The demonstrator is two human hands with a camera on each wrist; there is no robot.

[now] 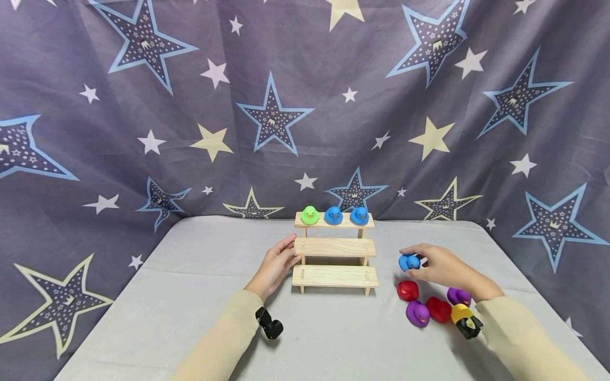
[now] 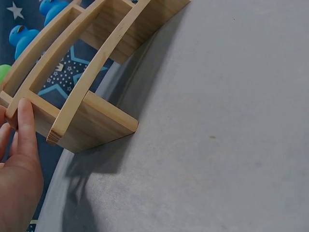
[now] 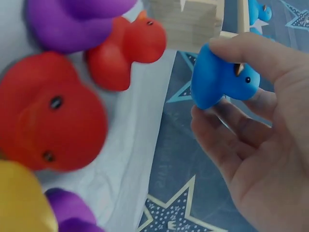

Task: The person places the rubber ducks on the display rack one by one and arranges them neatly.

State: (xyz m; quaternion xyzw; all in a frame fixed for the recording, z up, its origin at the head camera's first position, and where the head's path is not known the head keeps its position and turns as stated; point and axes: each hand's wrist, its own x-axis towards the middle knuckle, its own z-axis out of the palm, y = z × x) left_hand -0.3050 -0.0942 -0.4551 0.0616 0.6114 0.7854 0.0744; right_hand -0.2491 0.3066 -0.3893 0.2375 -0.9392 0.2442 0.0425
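A three-tier wooden display stand (image 1: 335,247) stands mid-table, with one green rubber duck (image 1: 310,215) and two blue ones on its top tier. My left hand (image 1: 278,266) holds the stand's left end at the middle tier; in the left wrist view one straight finger (image 2: 27,128) lies against the wood. To the right of the stand, my right hand (image 1: 438,264) pinches another blue rubber duck (image 3: 219,79) between thumb and fingers, above the loose ducks. The right wrist view shows this duck side-on, its eye and beak visible.
Near my right forearm lie red ducks (image 1: 407,290), purple ducks (image 1: 418,314) and a yellow duck (image 1: 460,312), the last partly covered by the black wrist camera (image 1: 469,327). Behind the grey tabletop (image 1: 190,317) hangs a star-patterned curtain (image 1: 286,174).
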